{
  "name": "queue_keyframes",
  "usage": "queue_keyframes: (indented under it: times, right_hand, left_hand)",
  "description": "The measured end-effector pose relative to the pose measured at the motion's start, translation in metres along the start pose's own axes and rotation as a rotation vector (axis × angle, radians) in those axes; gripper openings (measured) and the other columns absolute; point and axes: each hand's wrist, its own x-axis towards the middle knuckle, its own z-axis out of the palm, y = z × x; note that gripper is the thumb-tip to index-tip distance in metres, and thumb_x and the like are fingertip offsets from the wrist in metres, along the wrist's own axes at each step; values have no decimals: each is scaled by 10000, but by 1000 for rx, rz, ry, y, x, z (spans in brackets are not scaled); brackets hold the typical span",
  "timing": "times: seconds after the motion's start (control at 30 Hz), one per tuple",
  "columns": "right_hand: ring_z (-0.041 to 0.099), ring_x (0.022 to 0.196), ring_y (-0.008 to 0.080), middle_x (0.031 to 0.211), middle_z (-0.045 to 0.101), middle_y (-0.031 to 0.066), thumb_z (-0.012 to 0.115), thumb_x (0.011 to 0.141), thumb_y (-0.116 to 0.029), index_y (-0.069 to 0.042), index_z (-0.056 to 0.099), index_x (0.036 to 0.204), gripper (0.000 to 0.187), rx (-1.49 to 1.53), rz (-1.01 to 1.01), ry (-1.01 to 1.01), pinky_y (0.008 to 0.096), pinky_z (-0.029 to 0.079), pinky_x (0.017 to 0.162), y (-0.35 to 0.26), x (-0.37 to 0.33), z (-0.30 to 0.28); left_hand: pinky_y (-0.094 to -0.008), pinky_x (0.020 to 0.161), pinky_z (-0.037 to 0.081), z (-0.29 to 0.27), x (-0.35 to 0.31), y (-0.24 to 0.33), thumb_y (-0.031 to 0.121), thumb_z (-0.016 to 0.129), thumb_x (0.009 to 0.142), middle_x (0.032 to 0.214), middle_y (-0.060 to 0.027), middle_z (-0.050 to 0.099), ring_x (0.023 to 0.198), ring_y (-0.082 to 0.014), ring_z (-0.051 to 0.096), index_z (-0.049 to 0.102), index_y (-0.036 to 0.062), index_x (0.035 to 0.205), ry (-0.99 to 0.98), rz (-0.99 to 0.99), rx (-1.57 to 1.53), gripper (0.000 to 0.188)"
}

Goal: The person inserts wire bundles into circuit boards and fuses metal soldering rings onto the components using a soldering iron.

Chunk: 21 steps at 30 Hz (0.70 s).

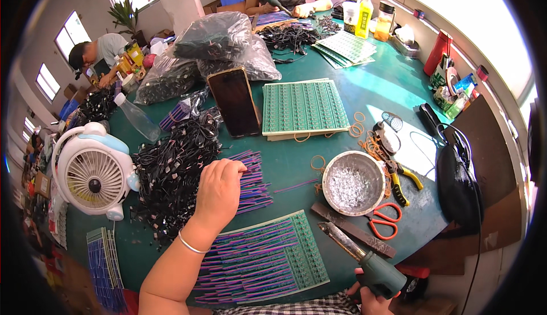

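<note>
Head view: left hand (219,187), with fingers bent and drawn together at the left edge of a pile of purple wires (254,185); pinching or merely touching, impossible to tell. Right hand (373,303), wrapped around the handle of a gun-shaped tool (380,274), metal nose pointing forward and left. Between the two hands: a circuit board (307,249) with purple wires laid across most of its surface, bare columns toward the right hand.

Possible mishaps, by judgement:
- Wires on the board knocked askew; likely cause, left forearm passing close over their ends.
- Several wires drawn up together; cause, tight packing beside the left hand.
- Wires tangled with black cables (171,169), heaped just left of the left hand.
- Scorching of board or wires, if hot at the nose; cause, careless swing leftward from the right hand.
- Snagging of the nose on a dark bar (353,230), just ahead of the right hand; beyond it, scissors (384,222) and a metal bowl (374,198) of silvery bits, open to spilling if bumped.

Hidden or unclear: left fingertips, partly turned away; board's left edge, behind the forearm; right hand, cut by the lower border; contact between nose and bar, uncertain.
</note>
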Motion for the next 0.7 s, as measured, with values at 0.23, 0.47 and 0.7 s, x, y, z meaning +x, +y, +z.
queue_keyframes:
  times: [0.23, 0.47, 0.7]
  right_hand:
    - [663, 764, 230, 1172, 609, 196, 575, 891, -91, 33, 433, 1293, 444, 18, 42, 61, 338, 564, 683, 16, -12, -9]
    - [660, 768, 225, 1268, 566, 154, 566, 898, -119, -6, 452, 1315, 447, 24, 185, -1, 316, 534, 648, 7, -14, -15]
    - [647, 733, 192, 1127, 632, 140, 582, 910, -165, -6, 484, 1284, 418, -38, 173, 12, 290, 501, 617, 0, -9, -7]
  left_hand:
    - [-317, 627, 486, -14, -31, 31, 42, 530, 936, 888, -108, 598, 715, -240, 600, 531, 13, 1064, -102, -97, -333, 131]
    - [-224, 595, 461, -21, -75, 69, 136, 508, 992, 901, -40, 543, 700, -88, 533, 443, 39, 1249, -1041, -940, -1416, 282]
    - [-240, 697, 515, -11, -80, 75, 113, 473, 1001, 1027, -105, 629, 844, -112, 628, 436, 37, 1252, -1059, -1025, -1566, 265]
